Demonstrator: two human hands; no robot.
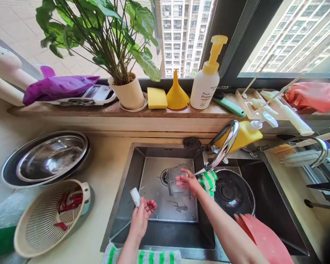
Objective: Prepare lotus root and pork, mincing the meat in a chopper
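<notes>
Hands (pixel 141 216) (pixel 191 182): two. Clear container (pixel 178 190) over sink (pixel 155 163): one. Pump bottles (pixel 205 88) (pixel 246 135), far: two. Striped cloths (pixel 156 257) (pixel 209 182): two. Yellow funnel (pixel 177 96): one. Colander (pixel 35 223): one.

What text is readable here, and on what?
"FRUIT" above "FRESH": white pump bottle on the sill.
Too small to read: the bottle's other print, and the white lettering on the dark window frame.

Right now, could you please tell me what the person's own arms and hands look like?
The left hand and right hand are ungloved, with slim fingers. No sleeve shows on the left forearm or the right forearm, and no watch or bracelet is visible. Rings are too small to tell.
</notes>
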